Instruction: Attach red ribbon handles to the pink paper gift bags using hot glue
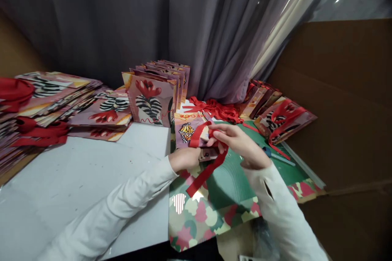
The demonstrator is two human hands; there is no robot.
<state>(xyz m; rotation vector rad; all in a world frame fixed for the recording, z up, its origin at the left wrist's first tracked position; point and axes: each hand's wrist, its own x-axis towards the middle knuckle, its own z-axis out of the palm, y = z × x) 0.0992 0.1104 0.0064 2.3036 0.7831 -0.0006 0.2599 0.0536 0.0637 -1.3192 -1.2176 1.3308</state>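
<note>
A grey curtain [128, 24] hangs in heavy folds across the far side, filling most of the back of the room. At its right edge a strip of clear plastic sheeting [294, 12] catches a pale glint of light. On the right stands a large brown cardboard sheet [346, 102], leaning like a wall. A white table [79, 179] stretches across the near left, its surface smooth and faintly shiny. The room is dim, with soft light falling on the tabletop from above.
</note>
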